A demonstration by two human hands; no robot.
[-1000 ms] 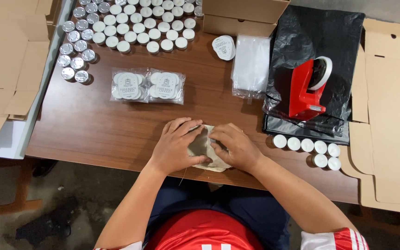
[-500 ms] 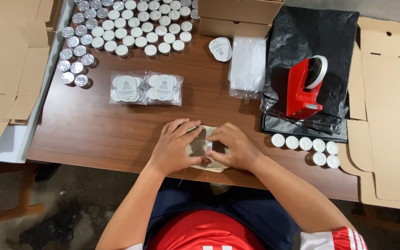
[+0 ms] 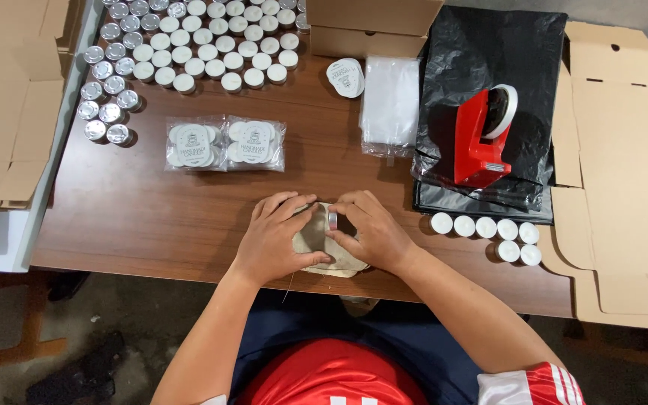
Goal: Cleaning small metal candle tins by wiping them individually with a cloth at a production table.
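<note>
My left hand [image 3: 273, 236] and my right hand [image 3: 370, 231] meet at the near edge of a brown wooden table [image 3: 151, 217]. Between them lies a small beige cloth pouch [image 3: 316, 244], which both hands press and grip. A small tealight candle in a metal cup [image 3: 333, 220] stands on edge between my right fingers, at the mouth of the pouch. Most of the pouch is hidden under my palms.
Many tealights [image 3: 211, 45] stand in rows at the back left. Two clear packets of tealights [image 3: 225, 142] lie mid-table. A red tape dispenser [image 3: 481, 135] sits on black plastic bags [image 3: 504, 67]. Several loose tealights [image 3: 489, 229] lie right of my hand. Flat cardboard [image 3: 624, 165] flanks both sides.
My hands have stayed on the pouch, with only small finger movements. A tealight on edge now shows between my right fingers.
</note>
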